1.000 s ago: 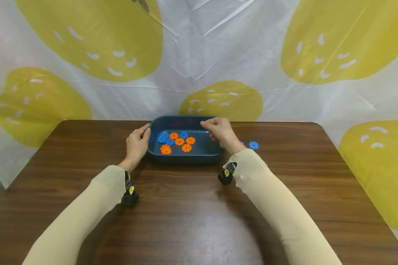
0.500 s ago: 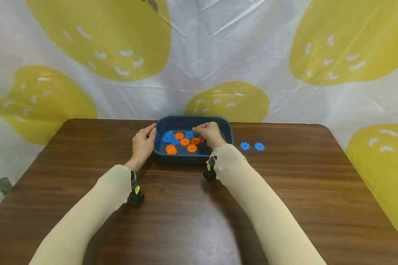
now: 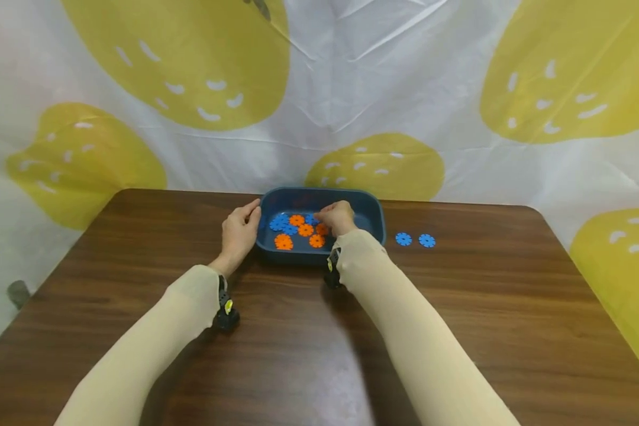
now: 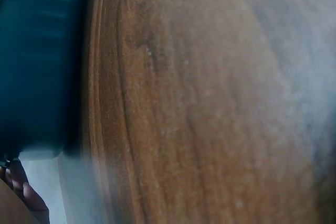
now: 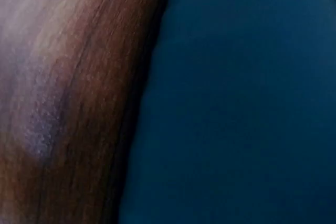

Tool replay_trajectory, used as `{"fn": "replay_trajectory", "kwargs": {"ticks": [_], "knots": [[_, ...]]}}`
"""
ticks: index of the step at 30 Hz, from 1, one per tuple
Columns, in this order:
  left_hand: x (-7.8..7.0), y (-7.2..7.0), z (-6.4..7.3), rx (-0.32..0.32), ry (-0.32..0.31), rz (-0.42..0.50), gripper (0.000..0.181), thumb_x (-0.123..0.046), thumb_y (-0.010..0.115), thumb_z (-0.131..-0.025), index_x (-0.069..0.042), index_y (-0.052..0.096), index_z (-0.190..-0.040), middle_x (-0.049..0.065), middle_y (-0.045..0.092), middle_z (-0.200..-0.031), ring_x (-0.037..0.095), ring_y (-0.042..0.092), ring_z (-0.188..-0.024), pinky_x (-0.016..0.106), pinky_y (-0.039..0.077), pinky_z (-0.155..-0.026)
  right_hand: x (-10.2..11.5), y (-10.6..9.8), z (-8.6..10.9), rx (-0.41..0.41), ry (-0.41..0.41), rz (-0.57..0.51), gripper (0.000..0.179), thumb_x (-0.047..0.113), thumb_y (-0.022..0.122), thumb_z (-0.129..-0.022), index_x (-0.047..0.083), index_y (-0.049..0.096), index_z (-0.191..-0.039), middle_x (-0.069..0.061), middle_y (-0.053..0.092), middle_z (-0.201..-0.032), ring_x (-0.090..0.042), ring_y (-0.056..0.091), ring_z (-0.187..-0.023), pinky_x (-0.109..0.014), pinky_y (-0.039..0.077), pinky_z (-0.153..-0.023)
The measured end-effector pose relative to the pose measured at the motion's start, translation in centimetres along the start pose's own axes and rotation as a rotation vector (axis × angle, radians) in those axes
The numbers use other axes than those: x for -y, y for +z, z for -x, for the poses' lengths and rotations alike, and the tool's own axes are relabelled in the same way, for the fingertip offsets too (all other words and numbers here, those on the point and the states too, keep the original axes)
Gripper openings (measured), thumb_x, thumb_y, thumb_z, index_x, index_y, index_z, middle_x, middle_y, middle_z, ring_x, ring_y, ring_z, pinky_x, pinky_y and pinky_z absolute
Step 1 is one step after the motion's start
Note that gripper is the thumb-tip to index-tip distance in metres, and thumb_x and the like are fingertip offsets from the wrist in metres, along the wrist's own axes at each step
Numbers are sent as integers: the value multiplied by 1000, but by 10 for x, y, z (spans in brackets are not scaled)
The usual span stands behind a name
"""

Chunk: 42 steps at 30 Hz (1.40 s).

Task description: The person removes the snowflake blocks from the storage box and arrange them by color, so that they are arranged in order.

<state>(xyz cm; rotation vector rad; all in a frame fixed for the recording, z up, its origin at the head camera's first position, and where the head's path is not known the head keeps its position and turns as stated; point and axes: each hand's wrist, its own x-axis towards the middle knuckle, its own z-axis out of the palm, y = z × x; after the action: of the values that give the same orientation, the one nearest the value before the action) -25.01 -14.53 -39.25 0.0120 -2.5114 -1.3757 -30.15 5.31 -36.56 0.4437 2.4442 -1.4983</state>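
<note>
A dark blue-green plastic bin (image 3: 319, 258) stands at the back of the table, with several orange notched discs (image 3: 284, 242) and blue notched discs (image 3: 278, 222) inside it. My left hand (image 3: 241, 234) holds the bin's left end by the rim; its fingers (image 4: 32, 196) show at the bin's corner in the left wrist view. Inside the bin is my right hand (image 3: 339, 219), fingers bent and fingertips right at a blue disc (image 3: 311, 220) near the middle. I cannot tell whether they pinch it. The right wrist view shows only the bin's outer wall (image 5: 236, 103) and tabletop.
Two blue discs lie flat on the wooden table (image 3: 277, 355) to the right of the bin, a nearer one (image 3: 403, 239) and a farther one (image 3: 427, 241). A white cloth with yellow fruit shapes (image 3: 375, 165) hangs right behind the table's back edge.
My right hand has moved left and down from the bin's right side to the discs inside, uncovering the blue discs on the table. The left hand stays at the rim. The head view has shifted slightly.
</note>
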Motion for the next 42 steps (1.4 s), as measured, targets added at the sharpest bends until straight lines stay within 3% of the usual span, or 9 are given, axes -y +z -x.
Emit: {"fn": "replay_trajectory", "kwargs": {"ticks": [4, 9, 19, 31, 42], "knots": [[-3, 1, 1, 5, -1, 10, 39, -24, 45, -101, -8, 53, -135, 17, 59, -119, 30, 55, -94, 37, 43, -74, 1, -1, 3, -24, 1, 48, 25, 15, 71, -84, 3, 69, -106, -11, 65, -109, -19, 58, -77, -31, 53, -73], [-5, 4, 1, -1, 4, 5, 38, -24, 45, -100, -9, 54, -134, 17, 59, -118, 29, 56, -94, 37, 45, -74, 2, -5, 4, -26, -1, 62, 23, 12, 71, -83, 2, 69, -104, -12, 61, -116, -23, 57, -90, -35, 51, -83], [-4, 9, 1, 27, -8, 25, 39, -26, 44, -101, -11, 52, -136, 15, 59, -118, 26, 54, -91, 32, 41, -70, -6, -5, -4, -24, 14, 67, 23, 7, 71, -83, 4, 66, -104, -12, 61, -111, -23, 60, -86, -34, 52, -80], [-5, 10, 3, 30, -10, 23, 39, -26, 45, -100, -11, 53, -135, 14, 59, -116, 26, 53, -86, 29, 39, -65, -9, -3, 4, -50, -107, 218, 20, 8, 73, -81, 4, 64, -99, -13, 61, -99, -21, 56, -77, -31, 51, -71], [-2, 7, 1, 30, -19, 21, 39, -26, 44, -101, -12, 52, -136, 14, 59, -117, 26, 55, -92, 31, 41, -70, -7, -1, 8, -48, -178, 329, 22, 10, 73, -81, 5, 63, -100, -13, 62, -102, -26, 57, -90, -36, 49, -84]]}}
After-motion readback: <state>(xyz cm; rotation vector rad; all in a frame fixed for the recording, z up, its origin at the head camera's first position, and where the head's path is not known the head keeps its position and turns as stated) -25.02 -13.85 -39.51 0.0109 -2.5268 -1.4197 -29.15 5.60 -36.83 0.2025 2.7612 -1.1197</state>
